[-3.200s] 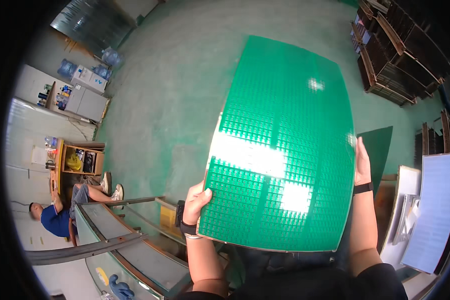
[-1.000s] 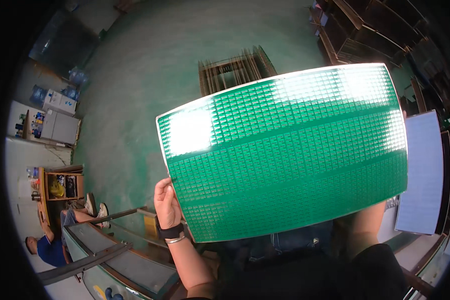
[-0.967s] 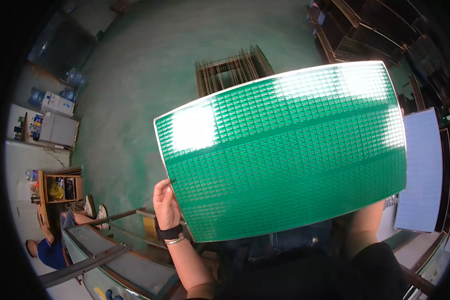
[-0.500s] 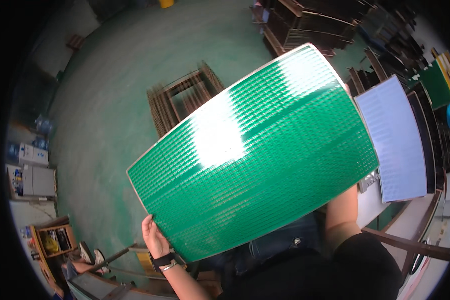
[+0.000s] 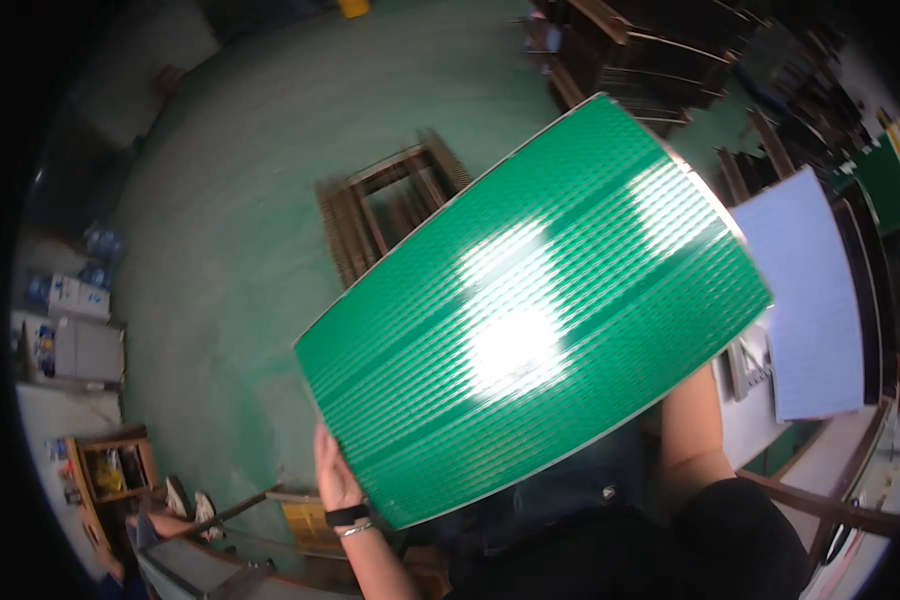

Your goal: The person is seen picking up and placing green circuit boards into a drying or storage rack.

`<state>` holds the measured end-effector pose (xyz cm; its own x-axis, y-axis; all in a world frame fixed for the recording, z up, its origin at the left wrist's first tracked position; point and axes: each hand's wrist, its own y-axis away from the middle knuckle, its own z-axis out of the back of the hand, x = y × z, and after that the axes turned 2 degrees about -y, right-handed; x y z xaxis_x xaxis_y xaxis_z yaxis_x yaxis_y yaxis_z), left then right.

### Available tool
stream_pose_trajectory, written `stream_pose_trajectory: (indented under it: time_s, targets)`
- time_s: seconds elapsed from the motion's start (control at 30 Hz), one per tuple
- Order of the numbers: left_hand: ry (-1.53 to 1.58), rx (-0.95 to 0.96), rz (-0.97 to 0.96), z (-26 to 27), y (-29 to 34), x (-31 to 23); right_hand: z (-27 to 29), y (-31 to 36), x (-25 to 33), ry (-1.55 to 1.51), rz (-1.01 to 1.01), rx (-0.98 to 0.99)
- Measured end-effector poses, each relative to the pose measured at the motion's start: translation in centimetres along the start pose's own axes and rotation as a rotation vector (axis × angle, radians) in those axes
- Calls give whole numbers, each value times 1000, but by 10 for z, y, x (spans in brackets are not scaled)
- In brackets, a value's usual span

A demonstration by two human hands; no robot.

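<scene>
A large green panel (image 5: 420, 400), glossy and marked with close rows of small pale dashes, is held up tilted in front of me. A thin pale rim runs along its edges, and bright light reflects off its face. My left hand (image 5: 336, 475) grips its lower left edge, below a dark wristband and a bracelet; part of the fingers is behind the panel. My right forearm (image 5: 692, 425) goes up behind the panel's right part, which hides the right hand and its fingers.
Right of the panel stands a pale bluish-white sheet (image 5: 810, 300) beside dark frames. A slatted brown rack (image 5: 345, 235) sits on the green floor ahead, with dark stacked racks (image 5: 660, 55) farther off. At lower left are a wooden cabinet (image 5: 115, 470) and another person's feet (image 5: 190, 505).
The panel has shifted slightly right and its tilt has changed, moving the glare across its face. My left hand has moved right along with it, still gripping the edge.
</scene>
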<state>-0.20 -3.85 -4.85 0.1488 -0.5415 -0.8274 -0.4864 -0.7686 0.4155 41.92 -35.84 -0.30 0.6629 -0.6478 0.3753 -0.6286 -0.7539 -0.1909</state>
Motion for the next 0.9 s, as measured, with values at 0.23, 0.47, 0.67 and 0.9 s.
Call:
stream_pose_trajectory:
  time_s: [0.23,0.47,0.67,0.9]
  targets:
    - [441,162,207,-85,-14,31,-88,10,-118,37,-2,35]
    - [575,535,370,-153,-14,75,-146,-19,-135,988,175,-441]
    - [-798,380,-14,-84,-76,136,-108,-55,-146,1242,71,-273]
    - [-990,83,-193,-84,-134,130,-35,-78,-225,1323,58,-244]
